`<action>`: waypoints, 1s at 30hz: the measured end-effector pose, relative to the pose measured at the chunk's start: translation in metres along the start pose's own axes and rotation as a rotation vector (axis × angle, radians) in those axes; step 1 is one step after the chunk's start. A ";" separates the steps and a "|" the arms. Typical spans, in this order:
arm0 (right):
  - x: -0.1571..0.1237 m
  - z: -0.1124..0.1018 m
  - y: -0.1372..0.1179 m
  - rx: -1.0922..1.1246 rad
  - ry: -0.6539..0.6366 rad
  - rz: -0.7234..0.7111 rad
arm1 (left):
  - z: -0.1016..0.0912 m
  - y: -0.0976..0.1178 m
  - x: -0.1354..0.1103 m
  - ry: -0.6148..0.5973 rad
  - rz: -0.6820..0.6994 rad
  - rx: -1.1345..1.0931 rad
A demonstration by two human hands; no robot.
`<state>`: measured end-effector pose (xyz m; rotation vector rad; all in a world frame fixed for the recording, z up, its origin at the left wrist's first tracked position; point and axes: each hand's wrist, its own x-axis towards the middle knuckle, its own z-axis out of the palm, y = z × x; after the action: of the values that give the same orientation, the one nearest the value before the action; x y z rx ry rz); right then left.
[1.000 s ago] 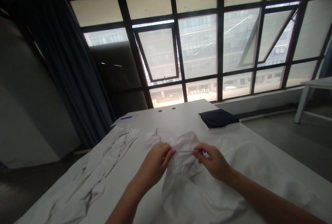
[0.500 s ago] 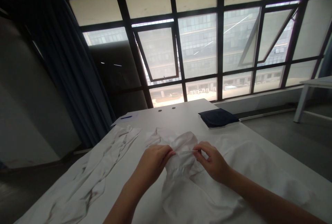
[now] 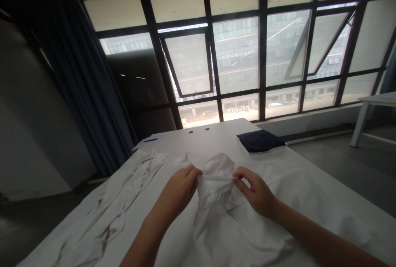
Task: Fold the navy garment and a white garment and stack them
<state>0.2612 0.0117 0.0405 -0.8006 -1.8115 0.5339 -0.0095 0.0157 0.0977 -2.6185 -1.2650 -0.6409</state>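
Note:
A white garment (image 3: 229,234) lies loosely spread over the near part of the table, and one edge of it is lifted between my hands. My left hand (image 3: 185,182) pinches the left end of that edge. The right end is pinched between thumb and forefinger of my right hand (image 3: 255,190). Between them the edge runs fairly straight, with small gathers just below it and a rounded fold of cloth standing behind. Which part of the garment this is, I cannot tell.
Another crumpled white cloth (image 3: 114,205) lies along the table's left side. A folded dark navy cloth (image 3: 260,140) sits at the back right of the white table (image 3: 176,141). At the back left, a blue pen (image 3: 150,140) rests on paper. A large window (image 3: 236,56) stands beyond.
My hands have moved slightly apart, the left one up and to the left. The cloth edge between them is now wider and flatter.

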 end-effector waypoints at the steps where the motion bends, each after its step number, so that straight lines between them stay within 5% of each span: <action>1: 0.000 0.000 0.000 0.003 0.000 -0.017 | -0.001 0.001 0.000 -0.015 0.007 0.015; 10: -0.002 -0.008 -0.017 -0.005 -0.183 -0.132 | -0.012 0.025 0.002 -0.128 0.101 0.066; 17: -0.003 -0.003 -0.002 -0.364 -0.285 -0.056 | -0.020 0.040 0.000 -0.173 0.197 -0.082; 30: 0.014 -0.040 -0.001 -0.167 -0.241 -0.097 | -0.008 0.013 0.004 0.026 -0.058 -0.098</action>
<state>0.2949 0.0209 0.0652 -0.7819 -2.1284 0.4343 0.0006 0.0073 0.1066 -2.6501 -1.3391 -0.7634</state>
